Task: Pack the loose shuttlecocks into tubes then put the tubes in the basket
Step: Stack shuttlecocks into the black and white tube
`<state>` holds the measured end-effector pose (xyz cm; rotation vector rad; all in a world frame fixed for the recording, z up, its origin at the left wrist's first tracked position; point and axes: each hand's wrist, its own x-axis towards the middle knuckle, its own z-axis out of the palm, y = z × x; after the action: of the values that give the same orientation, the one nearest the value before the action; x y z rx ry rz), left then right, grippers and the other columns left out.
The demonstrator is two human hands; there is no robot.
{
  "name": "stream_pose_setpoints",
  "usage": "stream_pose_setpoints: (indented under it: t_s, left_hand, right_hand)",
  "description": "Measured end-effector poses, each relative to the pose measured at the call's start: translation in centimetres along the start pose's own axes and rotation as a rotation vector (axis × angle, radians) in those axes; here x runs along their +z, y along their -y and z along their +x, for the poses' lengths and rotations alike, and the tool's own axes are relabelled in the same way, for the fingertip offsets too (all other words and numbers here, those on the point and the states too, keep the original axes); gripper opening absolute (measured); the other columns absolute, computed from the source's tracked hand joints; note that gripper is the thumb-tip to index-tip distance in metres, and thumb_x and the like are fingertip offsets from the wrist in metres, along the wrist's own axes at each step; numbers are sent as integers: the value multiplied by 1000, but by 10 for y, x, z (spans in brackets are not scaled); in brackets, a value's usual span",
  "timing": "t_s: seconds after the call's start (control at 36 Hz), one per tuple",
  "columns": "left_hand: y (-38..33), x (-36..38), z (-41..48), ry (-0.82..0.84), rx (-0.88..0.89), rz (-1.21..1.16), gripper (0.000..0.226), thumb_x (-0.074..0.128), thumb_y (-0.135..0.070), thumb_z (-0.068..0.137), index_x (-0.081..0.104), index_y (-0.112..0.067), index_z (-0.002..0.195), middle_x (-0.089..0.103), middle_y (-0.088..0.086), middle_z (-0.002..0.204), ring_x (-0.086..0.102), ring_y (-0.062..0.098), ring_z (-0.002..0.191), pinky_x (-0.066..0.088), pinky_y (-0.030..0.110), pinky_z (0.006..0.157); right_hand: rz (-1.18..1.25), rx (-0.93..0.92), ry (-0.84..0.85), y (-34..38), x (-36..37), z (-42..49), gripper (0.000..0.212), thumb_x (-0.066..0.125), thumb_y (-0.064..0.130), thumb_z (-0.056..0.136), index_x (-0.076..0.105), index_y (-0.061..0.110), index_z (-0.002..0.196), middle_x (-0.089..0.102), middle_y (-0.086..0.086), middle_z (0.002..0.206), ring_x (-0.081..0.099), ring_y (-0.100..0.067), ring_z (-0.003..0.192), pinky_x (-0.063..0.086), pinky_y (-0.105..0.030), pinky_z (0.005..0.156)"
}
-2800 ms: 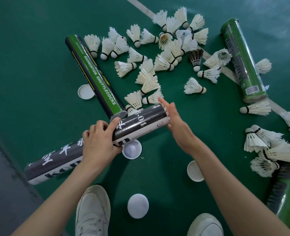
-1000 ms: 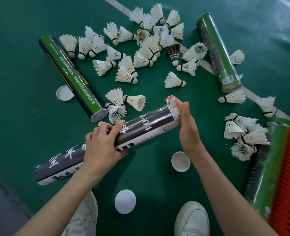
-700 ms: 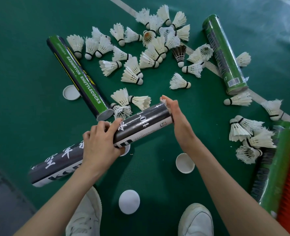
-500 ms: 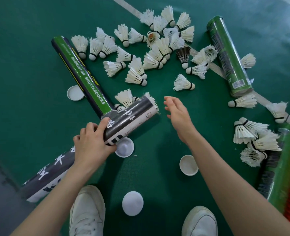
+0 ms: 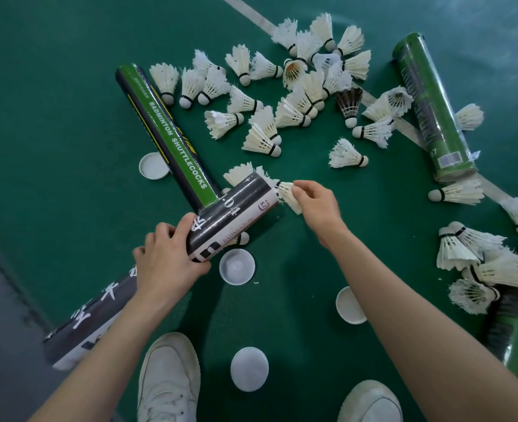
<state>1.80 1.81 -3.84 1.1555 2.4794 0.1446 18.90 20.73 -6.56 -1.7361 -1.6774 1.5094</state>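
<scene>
Head view — left hand grips black tube, forearm hiding part; right hand pinches shuttlecock at its 2 o'clock mouth.

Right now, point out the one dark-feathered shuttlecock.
Head view, upper right of centre: the dark shuttlecock sits beside the court line, between the white pile and the right-hand green tube.

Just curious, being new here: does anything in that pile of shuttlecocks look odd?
One dark-feathered shuttlecock lies in the pile beside the white floor line. The white shuttlecocks around it make it stand out.
</scene>
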Motion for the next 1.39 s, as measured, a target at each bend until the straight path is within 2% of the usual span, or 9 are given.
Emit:
stream_pose_setpoints:
  t_s: [0.11,0.19,0.31,0.42,0.5,0.69,0.83,1.25,1.39]
  left_hand:
    - [-7,2,-3,17,56,34,84,72,-46,69,29,-37,141,43,3,112,42,29,108,32,43,92]
    - [-14,4,-7,-4,111,45,81,72,-46,71,32,-36,141,44,3,113,43,28,108,31,41,92]
    - [-24,7,-10,-31,180,75,82,74,-43,70,33,-36,141,44,2,115,43,26,108,30,40,91]
    - [-35,8,-15,-41,231,62,84,76,-41,68,34,-37,141,44,2,116,43,25,108,29,39,91]
    - [-42,10,-19,-65,285,42,84,78,-40,65,38,-36,139,47,2,114,45,26,106,30,40,90]
    - [-53,15,-23,-52,337,22,84,80,-41,65,41,-35,138,49,3,115,46,26,107,30,41,90]
    - [-57,19,-26,-58,363,-12,83,82,-39,63,44,-32,136,50,4,111,47,27,103,31,41,89]
    - [-73,15,-21,-88,382,-2,85,84,-33,58,47,-30,135,50,5,107,48,29,102,31,42,88]
    - [-71,16,-19,-96,390,21,84,84,-35,58,48,-30,134,50,5,105,49,29,99,32,42,86]
  right_hand:
    - [83,-154,-302,-8,-28,-14,6,63,18,90,63,18,97,60,12,85,55,-3,77,41,-19,73]
    - [215,-228,-396,-9,-47,-30,17,61,11,91,59,17,107,57,10,86,51,0,70,42,-21,72]
    - [250,-272,-357,-9,-62,-54,43,60,16,94,45,29,132,58,4,90,49,-4,71,44,-17,70]
    - [207,-271,-267,-11,-70,-69,39,58,16,95,45,22,131,63,4,96,54,-1,77,44,-19,79]
    - [91,-320,-231,-12,-72,-79,33,50,13,99,45,19,131,63,11,91,56,9,76,39,-5,73]
    - [229,-307,-239,-7,-75,-94,32,33,29,105,45,17,132,45,8,73,42,3,60,39,-8,64]
    - [273,-289,-152,-10,-81,-100,49,26,42,100,36,19,142,45,31,114,39,33,101,29,5,85]
    - [286,-180,95,-16,-73,-109,69,21,61,89,22,29,150,31,43,124,28,41,102,22,10,87]
    - [338,-132,189,-19,-80,-99,103,23,98,61,12,46,149,26,11,157,21,3,142,14,-14,103]
